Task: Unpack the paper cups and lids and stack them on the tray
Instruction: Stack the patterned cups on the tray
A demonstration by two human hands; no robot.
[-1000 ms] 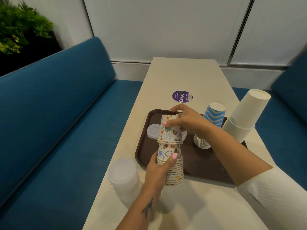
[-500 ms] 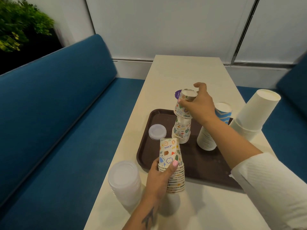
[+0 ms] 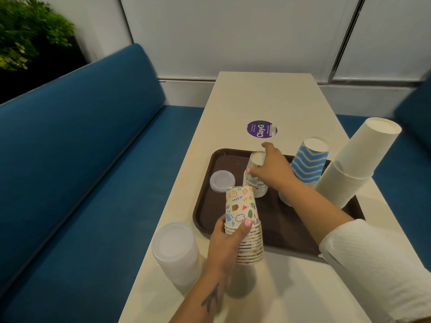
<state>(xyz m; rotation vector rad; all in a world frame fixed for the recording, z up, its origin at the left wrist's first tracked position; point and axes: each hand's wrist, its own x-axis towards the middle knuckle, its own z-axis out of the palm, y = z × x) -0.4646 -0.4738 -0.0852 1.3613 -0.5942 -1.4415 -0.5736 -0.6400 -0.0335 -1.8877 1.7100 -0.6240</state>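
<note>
My left hand (image 3: 229,241) grips an upside-down stack of colourful patterned paper cups (image 3: 243,220) just above the table, at the near edge of the brown tray (image 3: 207,210). My right hand (image 3: 272,170) holds one patterned cup (image 3: 256,159) on top of a short stack of the same cups (image 3: 255,186) standing on the tray. A small pile of white lids (image 3: 222,181) lies on the tray's left part. A blue wavy cup stack (image 3: 309,163) and a tall white cup stack (image 3: 354,164) stand on the tray's right side.
A thick stack of translucent lids (image 3: 176,250) stands on the cream table (image 3: 263,101) near its left edge. A purple round sticker (image 3: 261,128) lies beyond the tray. Blue bench seats (image 3: 77,164) run along both sides of the table.
My right hand lifted one patterned cup off the stack in my left hand, carried it over the tray and lowered it onto the short stack there. My left hand stayed put.
</note>
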